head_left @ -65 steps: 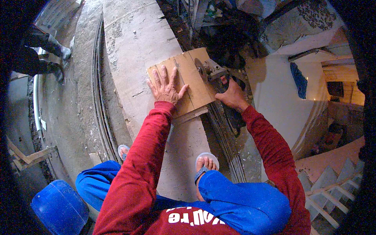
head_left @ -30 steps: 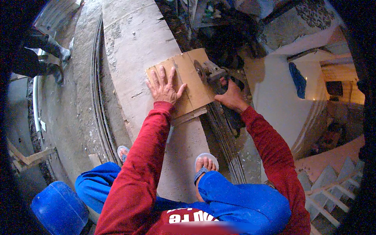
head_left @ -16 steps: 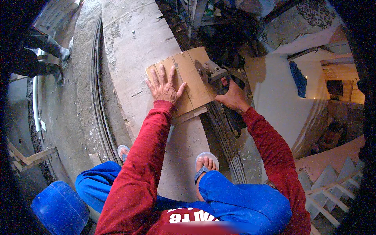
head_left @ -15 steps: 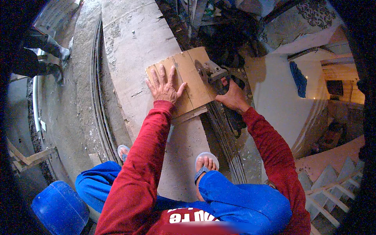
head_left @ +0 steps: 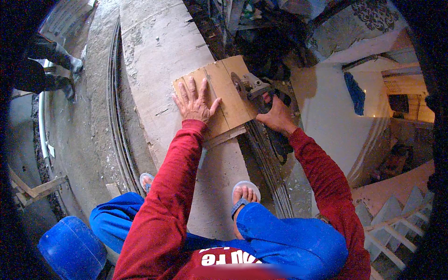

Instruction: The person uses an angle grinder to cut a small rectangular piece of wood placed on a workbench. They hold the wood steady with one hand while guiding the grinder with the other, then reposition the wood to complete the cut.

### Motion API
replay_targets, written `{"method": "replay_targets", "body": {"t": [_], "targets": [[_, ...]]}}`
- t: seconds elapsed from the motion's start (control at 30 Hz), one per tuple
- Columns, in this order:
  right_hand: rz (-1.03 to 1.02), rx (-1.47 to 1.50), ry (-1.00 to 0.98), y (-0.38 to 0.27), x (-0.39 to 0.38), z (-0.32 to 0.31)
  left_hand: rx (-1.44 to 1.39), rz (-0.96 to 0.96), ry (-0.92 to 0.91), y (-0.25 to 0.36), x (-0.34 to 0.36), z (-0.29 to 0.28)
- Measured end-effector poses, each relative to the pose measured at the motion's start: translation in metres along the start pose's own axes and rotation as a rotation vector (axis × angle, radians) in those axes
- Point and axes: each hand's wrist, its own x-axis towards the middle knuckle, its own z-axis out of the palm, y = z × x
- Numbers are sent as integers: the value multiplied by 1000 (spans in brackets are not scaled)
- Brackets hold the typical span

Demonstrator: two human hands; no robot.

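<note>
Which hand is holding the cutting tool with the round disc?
The right hand: it grips the cutting tool, while the left hand lies open and flat on the tan board.

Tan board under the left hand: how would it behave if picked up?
The tan board would probably be stiff: its right side juts past the pale plank without visible sagging. Its ragged upper edge might chip.
</note>
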Motion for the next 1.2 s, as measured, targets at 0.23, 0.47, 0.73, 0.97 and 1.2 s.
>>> {"method": "replay_targets", "body": {"t": [0.23, 0.47, 0.73, 0.97, 1.2], "targets": [[-2, -2, 7, -2, -1, 0, 15, 1, 4, 0, 0, 0], [49, -2, -37, -5, -3, -4, 10, -1, -12, 1, 0, -2], [42, 0, -36, -5, -5, -5, 36, 6, 12, 1, 0, -3], [6, 43, 12, 0, -7, 0, 29, 4, 23, 1, 0, -3], [25, -23, 8, 9, -7, 4, 33, 20, 58, -1, -1, 2]]}}
